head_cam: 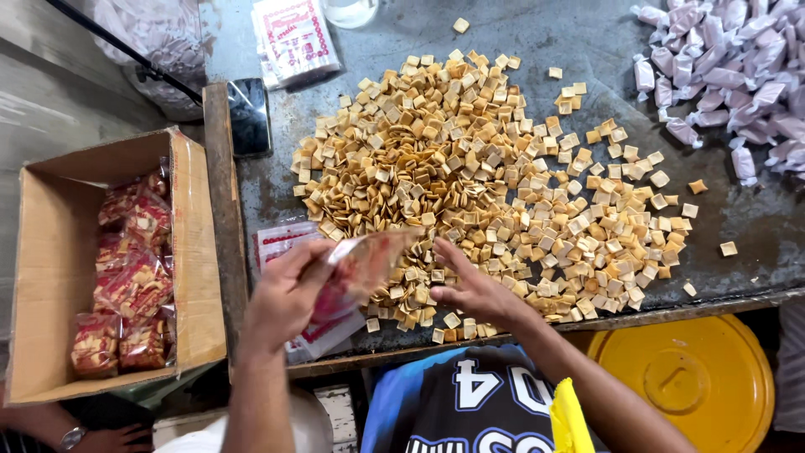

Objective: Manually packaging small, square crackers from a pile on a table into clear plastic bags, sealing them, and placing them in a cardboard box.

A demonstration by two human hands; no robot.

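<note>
I see my left hand (285, 294) raised just above the near edge of the desk (579, 38), fingers closed on a small clear packet (369, 260) with red printing. The packet is tilted, its mouth pointing right toward the heap; it blurs, so I cannot tell how full it is. My right hand (474, 289) lies spread and flat, palm down, on the near fringe of a large heap of small square tan crackers (470, 168), fingers touching the loose pieces and gripping nothing that I can make out.

The heap covers the middle of the dark metal desk. Under my left hand a short stack of flat empty packets (281, 239) lies on the desk. At the far right corner is a pile of pale purple wrapped sweets (729, 67), well apart from the crackers. A dark phone (249, 116) lies near the left edge.

Left of the desk stands an open cardboard box (50, 252) holding filled red packets (130, 285). Below the desk edge on the right is a yellow round lid (692, 377).
</note>
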